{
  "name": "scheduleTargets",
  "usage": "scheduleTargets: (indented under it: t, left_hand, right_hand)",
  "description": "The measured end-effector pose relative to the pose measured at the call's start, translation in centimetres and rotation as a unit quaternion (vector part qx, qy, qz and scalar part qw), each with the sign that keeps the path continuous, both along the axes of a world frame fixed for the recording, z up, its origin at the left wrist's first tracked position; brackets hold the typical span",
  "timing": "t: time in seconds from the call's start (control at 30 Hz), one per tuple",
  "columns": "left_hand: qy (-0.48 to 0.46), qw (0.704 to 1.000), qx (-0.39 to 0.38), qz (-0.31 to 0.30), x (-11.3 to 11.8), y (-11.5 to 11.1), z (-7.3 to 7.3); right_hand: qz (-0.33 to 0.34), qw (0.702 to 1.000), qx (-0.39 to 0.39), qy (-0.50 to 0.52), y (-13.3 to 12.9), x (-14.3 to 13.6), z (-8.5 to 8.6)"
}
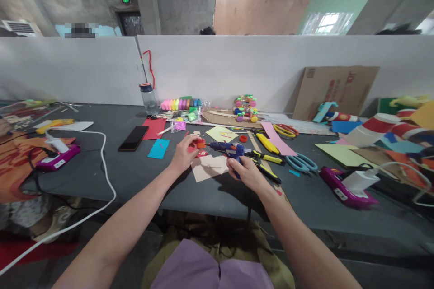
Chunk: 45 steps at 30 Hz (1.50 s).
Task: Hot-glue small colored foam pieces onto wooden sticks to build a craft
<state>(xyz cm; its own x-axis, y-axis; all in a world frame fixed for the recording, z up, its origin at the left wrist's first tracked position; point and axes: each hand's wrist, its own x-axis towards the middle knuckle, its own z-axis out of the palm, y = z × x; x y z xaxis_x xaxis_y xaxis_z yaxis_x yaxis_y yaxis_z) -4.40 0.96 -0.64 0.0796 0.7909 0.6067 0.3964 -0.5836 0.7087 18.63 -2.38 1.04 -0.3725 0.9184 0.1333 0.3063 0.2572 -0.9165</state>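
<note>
Pinched in my left hand [185, 153] is a small orange-red piece [200, 143], held above the table. My right hand [244, 169] grips the handle of a blue glue gun [228, 147], whose nozzle points left, at or very near the piece; whether they touch is too small to tell. Beneath the hands lies a cream paper sheet [206, 170] with thin strips on it. A pale yellow sheet [222, 134] and a red ring [243, 138] lie just beyond the glue gun.
A phone [133, 138], blue paper [158, 148] and a purple power strip [59, 158] are on the left. Yellow-handled pliers [267, 172], blue scissors [301, 162] and another power strip [346, 188] are on the right. A bottle [148, 99] stands behind. Someone's orange sleeve [13, 167] shows far left.
</note>
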Motion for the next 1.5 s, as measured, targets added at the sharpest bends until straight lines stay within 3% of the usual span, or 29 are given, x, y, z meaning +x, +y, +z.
scheduleTargets:
  t: [0.77,0.9,1.03,1.13,1.27,1.37,1.5]
  left_hand:
    - [0.018,1.000,0.006,0.008,0.1,0.1,-0.4]
    - [-0.013,0.997,0.031,0.064,-0.5,0.5,0.0]
    - [-0.093,0.982,0.072,0.150,-2.5,0.1,1.8]
    - [-0.144,0.966,0.099,0.192,-5.1,-1.2,3.7]
    - [-0.193,0.945,0.123,0.236,-8.5,-3.5,5.9]
    - [-0.210,0.936,0.134,0.250,-9.6,-4.8,6.7]
    - [-0.198,0.945,0.121,0.231,-8.8,-5.2,6.4]
  right_hand:
    - [-0.019,0.998,0.013,0.054,0.1,-0.1,-0.2]
    - [-0.032,0.998,-0.003,0.054,0.3,-0.5,-0.3]
    - [-0.042,0.997,0.038,-0.053,1.0,-1.6,0.1]
    - [-0.001,0.973,0.147,-0.177,1.3,-3.8,1.2]
    - [0.033,0.891,0.289,-0.348,1.7,-9.5,2.1]
    - [0.032,0.850,0.296,-0.434,2.1,-14.7,1.5]
    - [0.019,0.850,0.278,-0.446,2.6,-20.1,-0.2]
